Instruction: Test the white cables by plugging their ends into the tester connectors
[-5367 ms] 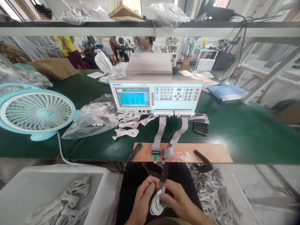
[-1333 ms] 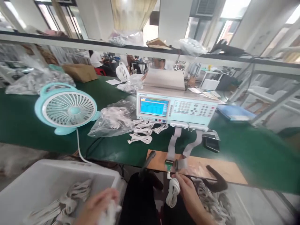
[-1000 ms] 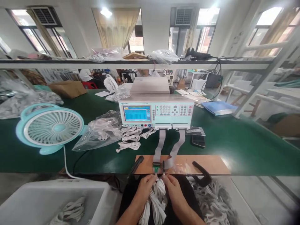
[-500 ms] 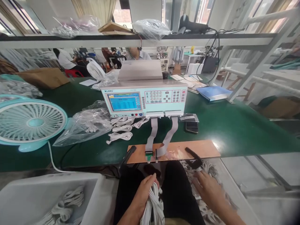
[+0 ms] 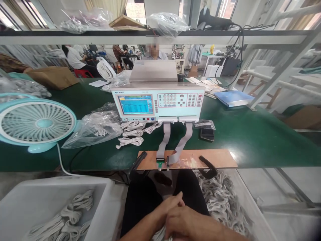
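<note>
Over my lap, my left hand is closed around a bundle of white cables, most of it hidden beneath both hands. My right hand lies across the front of the left one, its fingers curled down onto the same bundle. Ahead of the hands, at the table edge, a wooden board carries two flat grey ribbon cables ending in small connectors. These run up to a cable tester with a lit blue screen.
White bins stand on both sides: the left bin holds some bundled cables, the right has a heap of cables. Two black clamps grip the board. Coiled cables, a fan and a blue folder lie on the table.
My right hand has left the cable heap in the right bin and come over to my left hand and its bundle. The view has shifted slightly.
</note>
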The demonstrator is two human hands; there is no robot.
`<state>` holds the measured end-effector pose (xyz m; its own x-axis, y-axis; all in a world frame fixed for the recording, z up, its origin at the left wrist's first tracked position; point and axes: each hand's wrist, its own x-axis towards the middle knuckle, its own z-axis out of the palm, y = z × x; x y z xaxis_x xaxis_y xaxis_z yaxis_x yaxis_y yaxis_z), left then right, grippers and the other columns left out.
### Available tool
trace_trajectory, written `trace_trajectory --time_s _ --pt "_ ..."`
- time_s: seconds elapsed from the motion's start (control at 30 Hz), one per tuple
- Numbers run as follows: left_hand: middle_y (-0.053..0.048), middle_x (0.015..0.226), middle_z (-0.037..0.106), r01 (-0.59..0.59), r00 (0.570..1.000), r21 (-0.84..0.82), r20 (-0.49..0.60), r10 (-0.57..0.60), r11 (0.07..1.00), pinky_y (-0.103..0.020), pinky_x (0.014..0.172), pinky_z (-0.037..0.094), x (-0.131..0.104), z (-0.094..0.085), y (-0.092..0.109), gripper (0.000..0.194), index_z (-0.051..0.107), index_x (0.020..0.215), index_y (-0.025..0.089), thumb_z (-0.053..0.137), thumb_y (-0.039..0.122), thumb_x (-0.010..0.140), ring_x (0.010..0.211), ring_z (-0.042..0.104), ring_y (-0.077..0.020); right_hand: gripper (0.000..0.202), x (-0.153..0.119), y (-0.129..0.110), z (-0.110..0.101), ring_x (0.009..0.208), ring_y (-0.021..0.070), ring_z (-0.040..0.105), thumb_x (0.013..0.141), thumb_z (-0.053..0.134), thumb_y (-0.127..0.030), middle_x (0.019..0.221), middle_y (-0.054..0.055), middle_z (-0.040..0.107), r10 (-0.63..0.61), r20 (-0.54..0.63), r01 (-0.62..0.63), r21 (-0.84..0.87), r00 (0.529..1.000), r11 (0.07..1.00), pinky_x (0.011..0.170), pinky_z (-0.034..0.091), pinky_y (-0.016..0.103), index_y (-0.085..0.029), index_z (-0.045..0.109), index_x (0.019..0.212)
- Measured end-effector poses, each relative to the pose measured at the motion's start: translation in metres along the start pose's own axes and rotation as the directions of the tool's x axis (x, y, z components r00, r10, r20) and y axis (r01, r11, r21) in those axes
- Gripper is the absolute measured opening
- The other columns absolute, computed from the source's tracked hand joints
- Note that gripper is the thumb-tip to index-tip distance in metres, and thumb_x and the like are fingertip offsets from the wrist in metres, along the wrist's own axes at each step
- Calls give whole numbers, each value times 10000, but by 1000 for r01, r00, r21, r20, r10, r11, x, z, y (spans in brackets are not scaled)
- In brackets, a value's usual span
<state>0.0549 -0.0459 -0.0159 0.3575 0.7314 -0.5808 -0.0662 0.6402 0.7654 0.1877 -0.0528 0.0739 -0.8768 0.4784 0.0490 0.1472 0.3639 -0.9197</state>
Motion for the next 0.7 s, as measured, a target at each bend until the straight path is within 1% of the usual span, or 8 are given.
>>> trace_trajectory --time_s 0.07,0.13,0.23,0.33,0.4,0.5,0.57,0.7 --pt "6 448 520 -69 994 65 -81 74 995 -236 502 303 -3 -11 -3 421 627 474 144 576 496 699 481 434 -119 222 -5 14 8 682 175 524 811 556 -325 794 31 603 131 -83 -111 217 988 970 629 414 241 -208 639 981" --pt "15 475 522 -139 975 126 -159 158 982 -222 514 313 -11 -24 -4 410 602 510 156 543 499 727 499 437 -115 257 -10 28 18 618 139 451 786 574 -402 754 11 546 271 -162 -176 440 949 881 558 368 210 -177 611 904" --pt "36 488 494 -203 968 132 -125 220 970 -204 451 286 -28 -38 -1 373 565 575 160 553 506 715 436 384 -90 292 -10 44 27 609 124 384 772 572 -452 709 -15 466 348 -264 -130 599 900 790 551 329 207 -166 547 821" --pt "31 543 499 -264 964 28 32 263 964 -199 470 310 -43 -37 8 351 587 635 146 639 492 639 470 386 -85 266 -2 49 29 613 121 357 766 595 -416 681 -30 425 370 -323 -138 560 871 817 550 307 207 -165 505 766" --pt "23 588 508 -267 959 -39 86 270 963 -201 517 330 -48 -33 17 313 601 650 135 696 429 599 527 395 -90 232 3 46 27 621 120 356 763 613 -363 684 -35 423 381 -343 -177 500 859 848 553 304 204 -168 486 750" --pt "29 593 505 -200 976 -66 69 205 978 -199 524 326 -49 -30 28 219 599 659 137 719 307 591 540 391 -90 220 9 41 21 604 117 348 767 614 -343 669 -43 418 397 -348 -238 418 849 876 535 296 202 -177 470 750" --pt "25 578 513 -191 981 -2 20 191 982 -202 530 329 -46 -32 32 180 603 630 134 719 264 585 544 402 -96 228 11 40 17 601 120 351 767 612 -355 661 -42 418 415 -370 -286 356 831 890 527 291 205 -181 467 739" --pt "5 573 548 -212 975 79 -45 216 974 -217 556 351 -36 -38 31 220 643 600 132 724 335 570 565 443 -118 199 16 49 15 605 122 353 739 633 -301 660 -47 421 394 -476 -280 295 786 914 530 291 204 -190 468 735"
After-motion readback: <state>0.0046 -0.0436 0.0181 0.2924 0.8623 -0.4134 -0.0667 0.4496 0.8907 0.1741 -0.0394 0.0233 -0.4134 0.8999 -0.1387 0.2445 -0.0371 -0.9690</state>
